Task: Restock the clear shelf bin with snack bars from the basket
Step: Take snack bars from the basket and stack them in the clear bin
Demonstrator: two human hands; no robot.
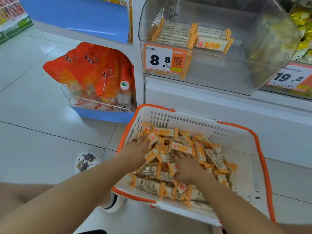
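Snack bars (181,147) lie heaped in the white, orange-rimmed basket (263,166) on the floor, piled toward its 9 o'clock half, their long axes pointing every way, though several on top run roughly 9 to 3 o'clock. Both hands are down in the heap. The left hand (136,149) rests at the pile's 10 o'clock edge, against the basket's near wall, fingers spread forward onto the bars. The right hand (185,166) lies on the middle of the pile, fingers pointing to 11 o'clock and partly buried under wrappers. Whether either grip has clenched round a bar I cannot tell: the fingertips are hidden among the packets. The loose bars between the two hands sit just at 12 o'clock of the right palm and 3 o'clock of the left, so a scoop inward looks like the nearest move. The clear shelf bin (219,68) stands up at 12 o'clock, well apart from the basket, with a few bars lying flat along its back.
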